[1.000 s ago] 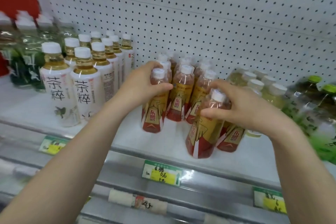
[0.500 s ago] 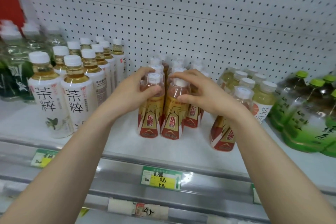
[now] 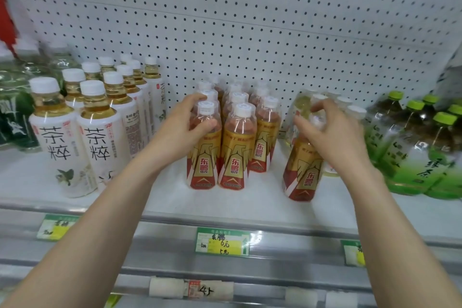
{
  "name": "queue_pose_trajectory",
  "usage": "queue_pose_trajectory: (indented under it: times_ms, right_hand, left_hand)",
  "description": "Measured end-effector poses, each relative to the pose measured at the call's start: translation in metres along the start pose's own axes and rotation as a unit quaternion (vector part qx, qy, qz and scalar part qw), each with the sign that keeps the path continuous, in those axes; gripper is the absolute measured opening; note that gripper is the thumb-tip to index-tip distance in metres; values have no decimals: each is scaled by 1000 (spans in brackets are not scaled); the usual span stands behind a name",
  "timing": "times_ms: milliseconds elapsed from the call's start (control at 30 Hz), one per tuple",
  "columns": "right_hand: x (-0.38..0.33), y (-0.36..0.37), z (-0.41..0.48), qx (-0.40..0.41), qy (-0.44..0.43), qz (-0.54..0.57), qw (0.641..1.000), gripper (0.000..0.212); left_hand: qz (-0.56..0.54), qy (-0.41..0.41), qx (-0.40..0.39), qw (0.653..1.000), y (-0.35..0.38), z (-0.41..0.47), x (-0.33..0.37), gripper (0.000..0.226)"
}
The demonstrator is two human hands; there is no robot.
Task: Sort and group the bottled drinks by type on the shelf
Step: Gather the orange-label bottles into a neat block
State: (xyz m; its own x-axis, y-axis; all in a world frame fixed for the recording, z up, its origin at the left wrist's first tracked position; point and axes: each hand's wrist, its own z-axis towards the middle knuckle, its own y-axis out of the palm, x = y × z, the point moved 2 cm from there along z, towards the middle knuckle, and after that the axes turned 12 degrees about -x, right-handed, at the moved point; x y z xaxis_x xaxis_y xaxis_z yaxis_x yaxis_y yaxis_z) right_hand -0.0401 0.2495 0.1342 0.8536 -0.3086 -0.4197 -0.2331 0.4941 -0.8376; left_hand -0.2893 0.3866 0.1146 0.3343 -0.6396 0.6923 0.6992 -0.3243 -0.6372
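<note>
Red-and-gold drink bottles [image 3: 240, 147] with white caps stand in rows at the middle of the white shelf [image 3: 252, 199]. My left hand [image 3: 182, 130] is wrapped around the neck of the front-left bottle [image 3: 203, 157] of that group. A single red-and-gold bottle [image 3: 303, 172] stands apart to the right, near the front. My right hand [image 3: 332, 137] curls over its top, thumb on the left side, and hides its cap. Pale yellow-green bottles [image 3: 348, 109] sit right behind that hand.
White-label tea bottles [image 3: 100, 147] fill the left of the shelf, with dark green bottles [image 3: 15, 117] beyond them. Green-capped green tea bottles [image 3: 425, 157] crowd the right. A pegboard wall [image 3: 250, 32] backs the shelf. Price tags [image 3: 222, 241] line the front rail.
My right hand set a red-and-gold bottle beside the one in my left hand, then moved right onto the lone bottle. My left hand has stayed on its bottle.
</note>
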Motion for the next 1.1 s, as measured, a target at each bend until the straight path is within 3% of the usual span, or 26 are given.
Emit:
queue_pose_trajectory:
  times_ms: [300,367,533,833,933,1000,1100]
  right_hand:
    - [-56,51,5,65,-86,100,989,49]
    - [-55,49,8,47,-78,107,990,47]
    - [-35,38,-9,-87,-144,154,974,31]
    - [-41,75,8,100,-133,184,969,30]
    - [-38,76,5,105,-140,190,966,34]
    - [-34,77,-1,97,-150,197,964,43]
    - [-31,84,-1,93,-151,186,966,51]
  left_hand:
    - [-17,21,-7,1000,0,-2,0,59]
    - [-32,23,-4,999,1,-2,-2,60]
    - [-47,28,7,998,16,-5,-18,65]
    - [-73,39,50,995,31,-3,-24,66]
    - [-88,25,42,995,33,-7,-33,91]
    - [-168,-3,13,986,37,-9,-42,110]
    - [-238,-13,-23,971,44,-6,-49,108]
